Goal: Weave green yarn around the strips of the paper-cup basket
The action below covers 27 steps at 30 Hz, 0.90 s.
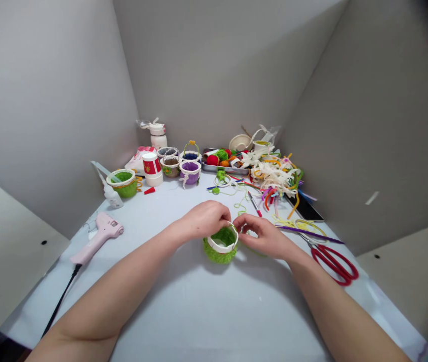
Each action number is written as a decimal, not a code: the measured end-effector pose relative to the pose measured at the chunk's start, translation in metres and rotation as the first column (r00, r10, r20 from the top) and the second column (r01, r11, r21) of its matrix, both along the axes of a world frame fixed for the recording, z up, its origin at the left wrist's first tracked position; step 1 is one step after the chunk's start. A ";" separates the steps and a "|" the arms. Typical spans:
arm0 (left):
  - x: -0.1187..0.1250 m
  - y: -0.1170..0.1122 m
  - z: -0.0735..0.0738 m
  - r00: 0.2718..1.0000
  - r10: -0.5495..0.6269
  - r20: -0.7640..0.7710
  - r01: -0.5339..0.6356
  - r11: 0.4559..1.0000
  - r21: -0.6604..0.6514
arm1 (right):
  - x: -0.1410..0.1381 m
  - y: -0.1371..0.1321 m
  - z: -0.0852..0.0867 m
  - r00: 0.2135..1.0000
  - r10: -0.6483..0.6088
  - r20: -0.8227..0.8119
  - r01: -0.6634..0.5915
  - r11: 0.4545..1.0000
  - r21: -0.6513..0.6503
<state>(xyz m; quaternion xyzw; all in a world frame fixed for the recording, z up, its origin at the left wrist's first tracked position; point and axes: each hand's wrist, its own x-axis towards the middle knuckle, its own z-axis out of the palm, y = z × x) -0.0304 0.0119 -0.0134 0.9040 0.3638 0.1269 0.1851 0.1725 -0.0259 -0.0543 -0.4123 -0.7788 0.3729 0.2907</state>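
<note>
A small basket [219, 255] wrapped in green yarn, with a white rim, stands on the table in front of me. My left hand [214, 218] is closed on the far side of its rim, fingertips bent over the edge. At the right side of the rim is my right hand [261, 234], thumb and forefinger drawn together in a pinch. Whatever lies between those fingertips is too small to make out. Green yarn [241, 207] trails over the table behind the right hand, and a bit of it shows beneath that hand.
At left lie a pink glue gun [99, 236] with a black cord, a white glue bottle [113, 195] and another green basket [123, 187]. Several finished baskets [190, 172] and a tray [229, 170] of yarn balls stand behind. Red-handled scissors [334, 264] and a phone [306, 207] are at right.
</note>
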 end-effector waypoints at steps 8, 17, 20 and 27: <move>-0.001 0.001 -0.003 1.000 0.022 0.000 -0.022 0.999 0.035 | -0.002 0.002 -0.004 0.998 -0.059 0.032 0.056 0.994 0.092; -0.003 0.004 -0.001 0.999 0.037 -0.034 -0.036 0.999 0.037 | 0.005 0.008 -0.007 0.965 -0.096 0.245 0.002 0.933 0.359; -0.006 0.000 0.003 0.997 0.036 -0.069 -0.034 0.999 0.026 | 0.003 0.006 -0.005 0.982 -0.124 0.143 0.074 0.945 0.317; -0.006 -0.005 0.008 0.991 -0.120 0.051 0.121 0.993 -0.005 | -0.001 0.007 -0.008 0.995 -0.104 0.002 0.104 0.994 0.039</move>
